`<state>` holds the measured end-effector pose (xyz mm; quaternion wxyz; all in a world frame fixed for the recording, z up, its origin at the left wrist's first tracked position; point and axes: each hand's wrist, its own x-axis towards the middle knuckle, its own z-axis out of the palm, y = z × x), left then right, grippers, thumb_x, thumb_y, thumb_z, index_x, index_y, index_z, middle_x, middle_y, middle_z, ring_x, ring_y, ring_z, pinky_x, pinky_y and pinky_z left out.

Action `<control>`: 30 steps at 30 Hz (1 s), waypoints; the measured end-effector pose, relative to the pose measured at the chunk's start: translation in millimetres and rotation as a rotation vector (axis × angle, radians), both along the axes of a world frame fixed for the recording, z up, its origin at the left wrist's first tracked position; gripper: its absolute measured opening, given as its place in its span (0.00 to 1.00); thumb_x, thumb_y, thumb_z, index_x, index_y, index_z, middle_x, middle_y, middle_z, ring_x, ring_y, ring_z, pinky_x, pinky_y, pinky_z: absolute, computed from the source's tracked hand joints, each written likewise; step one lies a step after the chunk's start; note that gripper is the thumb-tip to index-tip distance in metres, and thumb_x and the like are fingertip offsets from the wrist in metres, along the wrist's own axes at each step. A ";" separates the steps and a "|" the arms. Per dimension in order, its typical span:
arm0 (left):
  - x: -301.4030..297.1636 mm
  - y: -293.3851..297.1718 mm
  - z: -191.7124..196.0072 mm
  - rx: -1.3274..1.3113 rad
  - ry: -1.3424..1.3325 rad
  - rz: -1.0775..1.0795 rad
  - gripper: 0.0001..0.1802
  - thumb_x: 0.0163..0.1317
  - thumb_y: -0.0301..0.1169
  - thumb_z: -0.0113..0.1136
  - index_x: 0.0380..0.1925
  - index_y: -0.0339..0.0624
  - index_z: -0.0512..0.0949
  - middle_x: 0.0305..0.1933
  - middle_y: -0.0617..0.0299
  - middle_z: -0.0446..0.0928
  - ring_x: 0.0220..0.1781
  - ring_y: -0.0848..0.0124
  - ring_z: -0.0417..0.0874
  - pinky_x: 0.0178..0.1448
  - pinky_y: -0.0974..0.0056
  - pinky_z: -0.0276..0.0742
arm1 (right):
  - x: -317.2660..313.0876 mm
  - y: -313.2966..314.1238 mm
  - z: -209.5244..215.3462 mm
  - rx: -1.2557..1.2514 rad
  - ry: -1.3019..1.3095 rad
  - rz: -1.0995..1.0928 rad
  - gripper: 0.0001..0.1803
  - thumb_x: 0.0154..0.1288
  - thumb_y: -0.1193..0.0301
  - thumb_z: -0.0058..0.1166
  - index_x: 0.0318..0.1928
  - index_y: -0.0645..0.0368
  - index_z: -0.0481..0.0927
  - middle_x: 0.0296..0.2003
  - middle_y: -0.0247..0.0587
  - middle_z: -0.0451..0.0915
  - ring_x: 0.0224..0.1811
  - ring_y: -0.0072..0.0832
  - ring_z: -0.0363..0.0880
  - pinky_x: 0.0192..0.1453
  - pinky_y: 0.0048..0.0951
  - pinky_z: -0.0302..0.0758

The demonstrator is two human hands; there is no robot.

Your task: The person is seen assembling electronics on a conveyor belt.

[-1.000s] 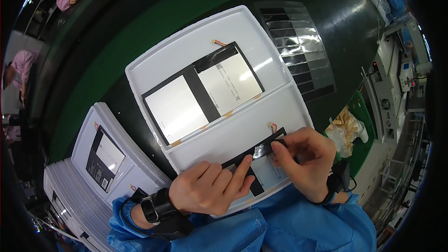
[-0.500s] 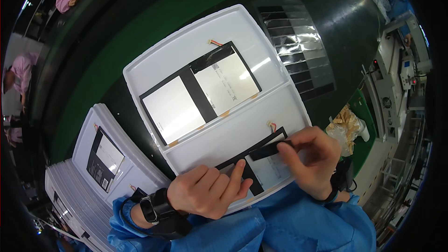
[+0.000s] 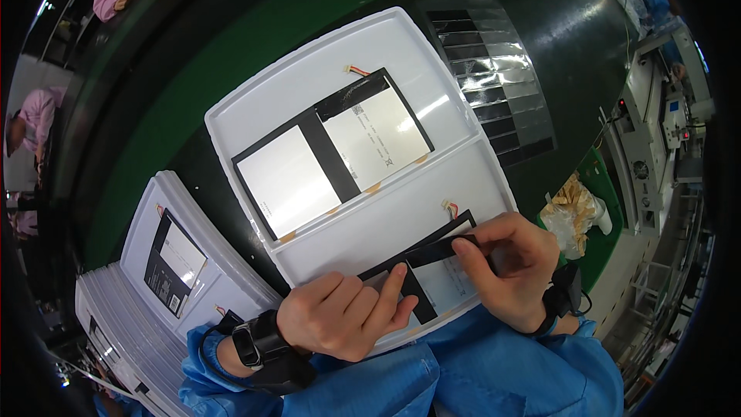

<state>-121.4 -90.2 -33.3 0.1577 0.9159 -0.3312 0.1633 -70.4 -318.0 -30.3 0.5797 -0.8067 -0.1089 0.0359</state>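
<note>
Slightly lower now, the right hand (image 3: 513,266) pinches a black tape strip (image 3: 440,251) over the flat battery pack (image 3: 432,282) beneath both hands; the left hand (image 3: 343,316) presses it flat. Thin, light, probably fragile: best gripped by its edges.

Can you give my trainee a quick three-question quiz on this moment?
1. True or false: the white tray has two compartments.
2. What does the right hand pinch? A) black strip B) yellow cloth C) wristband
3. Fill in: the left hand presses on the near flat battery pack in the ____ compartment.

Key: 1 true; 2 A; 3 near.
</note>
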 end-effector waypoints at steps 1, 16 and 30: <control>0.0 0.0 -0.2 0.000 0.000 0.000 0.16 0.65 0.39 0.67 0.38 0.34 0.89 0.13 0.73 0.62 0.15 0.79 0.66 0.21 0.73 0.60 | 0.1 0.1 0.0 0.000 0.000 0.000 0.08 0.57 0.83 0.70 0.34 0.68 0.82 0.30 0.43 0.86 0.28 0.20 0.86 0.31 0.18 0.81; 3.0 -2.5 -0.5 0.089 0.048 -0.009 0.18 0.66 0.38 0.64 0.47 0.36 0.88 0.14 0.73 0.59 0.16 0.79 0.64 0.21 0.73 0.61 | -0.9 5.2 -1.2 -0.138 -0.154 -0.018 0.09 0.54 0.84 0.70 0.33 0.65 0.82 0.29 0.40 0.83 0.24 0.20 0.81 0.25 0.19 0.76; 2.5 -1.9 -0.8 0.093 0.035 -0.004 0.18 0.62 0.35 0.64 0.48 0.36 0.88 0.14 0.73 0.59 0.16 0.79 0.65 0.22 0.73 0.63 | 1.8 3.7 1.2 -0.358 -0.251 0.049 0.21 0.52 0.84 0.69 0.47 0.65 0.79 0.37 0.42 0.76 0.31 0.26 0.75 0.32 0.26 0.74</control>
